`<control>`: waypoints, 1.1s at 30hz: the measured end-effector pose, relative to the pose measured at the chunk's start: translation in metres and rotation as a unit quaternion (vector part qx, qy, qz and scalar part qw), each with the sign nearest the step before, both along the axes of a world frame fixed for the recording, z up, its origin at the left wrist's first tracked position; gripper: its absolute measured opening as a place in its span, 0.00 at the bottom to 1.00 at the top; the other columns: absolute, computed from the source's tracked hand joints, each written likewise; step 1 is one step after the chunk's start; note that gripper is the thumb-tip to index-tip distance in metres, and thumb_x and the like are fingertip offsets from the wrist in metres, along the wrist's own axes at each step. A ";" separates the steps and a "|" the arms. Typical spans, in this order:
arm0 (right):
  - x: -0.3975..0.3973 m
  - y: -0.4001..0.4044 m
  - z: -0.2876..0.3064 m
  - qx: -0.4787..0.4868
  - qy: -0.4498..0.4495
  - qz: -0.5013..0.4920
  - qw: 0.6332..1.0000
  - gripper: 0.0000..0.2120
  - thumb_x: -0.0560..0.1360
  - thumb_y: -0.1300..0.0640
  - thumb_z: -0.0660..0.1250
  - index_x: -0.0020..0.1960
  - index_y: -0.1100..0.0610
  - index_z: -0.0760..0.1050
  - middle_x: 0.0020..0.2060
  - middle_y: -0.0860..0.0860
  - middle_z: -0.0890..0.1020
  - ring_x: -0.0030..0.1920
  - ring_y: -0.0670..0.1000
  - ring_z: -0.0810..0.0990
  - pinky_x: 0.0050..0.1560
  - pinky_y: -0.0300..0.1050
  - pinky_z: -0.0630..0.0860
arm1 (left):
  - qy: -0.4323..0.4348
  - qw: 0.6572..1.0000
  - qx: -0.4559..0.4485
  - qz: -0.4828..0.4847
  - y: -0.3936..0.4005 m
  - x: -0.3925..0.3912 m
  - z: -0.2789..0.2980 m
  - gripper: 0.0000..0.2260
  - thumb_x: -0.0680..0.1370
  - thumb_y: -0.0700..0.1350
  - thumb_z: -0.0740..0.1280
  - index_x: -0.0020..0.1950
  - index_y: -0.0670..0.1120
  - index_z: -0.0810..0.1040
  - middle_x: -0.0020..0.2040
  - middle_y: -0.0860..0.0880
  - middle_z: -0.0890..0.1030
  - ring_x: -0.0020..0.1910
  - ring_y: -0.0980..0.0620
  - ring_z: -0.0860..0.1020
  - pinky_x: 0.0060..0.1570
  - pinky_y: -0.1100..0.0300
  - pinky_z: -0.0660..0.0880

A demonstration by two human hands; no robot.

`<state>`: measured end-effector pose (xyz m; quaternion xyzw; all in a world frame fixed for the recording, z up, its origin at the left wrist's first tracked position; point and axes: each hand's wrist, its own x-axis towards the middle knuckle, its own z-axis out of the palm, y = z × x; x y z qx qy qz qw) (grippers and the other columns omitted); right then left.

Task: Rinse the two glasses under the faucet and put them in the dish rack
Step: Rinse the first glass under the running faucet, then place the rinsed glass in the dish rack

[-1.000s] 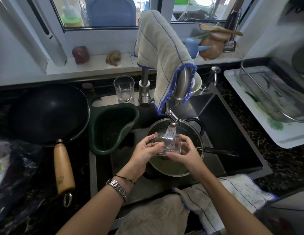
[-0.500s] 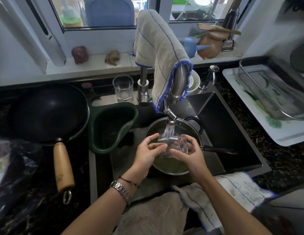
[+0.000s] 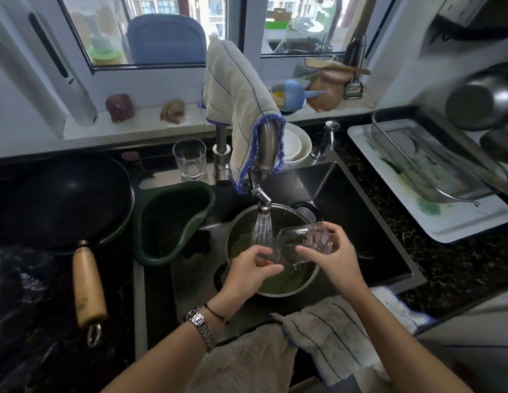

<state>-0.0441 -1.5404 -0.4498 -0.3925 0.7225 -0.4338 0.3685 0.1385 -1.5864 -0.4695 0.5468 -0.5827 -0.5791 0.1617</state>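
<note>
My right hand (image 3: 336, 260) grips a clear glass (image 3: 299, 242) lying on its side, mouth toward the left, just right of the water stream from the faucet (image 3: 262, 201). Water pours out of the glass into the pot below. My left hand (image 3: 251, 269) is beside the glass's rim with fingers curled loosely; whether it touches the rim I cannot tell. A second clear glass (image 3: 190, 158) stands upright on the counter behind the sink, left of the faucet base. The metal dish rack (image 3: 434, 160) sits on a white tray at the right.
A steel pot (image 3: 309, 282) with greenish water sits in the sink (image 3: 360, 211) under the faucet. A green strainer basket (image 3: 173, 219) hangs at the sink's left. A black wok (image 3: 57, 199) rests on the left counter. Cloths drape over the faucet and the sink's front edge.
The glass was upright under the stream in both hands. It has been tipped on its side and shifted right, now in my right hand; my left hand has come away from its side.
</note>
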 end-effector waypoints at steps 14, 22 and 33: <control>-0.068 -0.003 0.039 -0.032 0.188 0.027 0.981 0.33 0.59 0.54 0.82 0.58 0.45 0.70 0.47 0.39 0.79 0.51 0.44 0.80 0.57 0.41 0.74 | -0.043 0.989 -0.121 -0.078 -0.003 -0.069 0.037 0.20 0.74 0.47 0.72 0.65 0.53 0.73 0.56 0.53 0.80 0.54 0.59 0.77 0.47 0.69 0.71; -0.114 -0.025 0.042 -0.023 0.238 0.063 0.969 0.31 0.57 0.48 0.80 0.56 0.43 0.71 0.50 0.45 0.80 0.52 0.48 0.80 0.54 0.47 0.77 | -0.149 0.954 -0.233 -0.119 -0.032 -0.115 0.055 0.19 0.73 0.47 0.71 0.64 0.53 0.74 0.59 0.53 0.77 0.55 0.55 0.77 0.54 0.58 0.77; -0.163 -0.052 0.025 0.007 0.180 0.114 0.977 0.28 0.58 0.49 0.80 0.52 0.38 0.69 0.50 0.42 0.79 0.51 0.42 0.78 0.48 0.30 0.72 | -0.255 0.931 -0.210 -0.156 -0.065 -0.166 0.052 0.18 0.75 0.49 0.69 0.64 0.52 0.73 0.60 0.51 0.77 0.57 0.52 0.77 0.54 0.54 0.78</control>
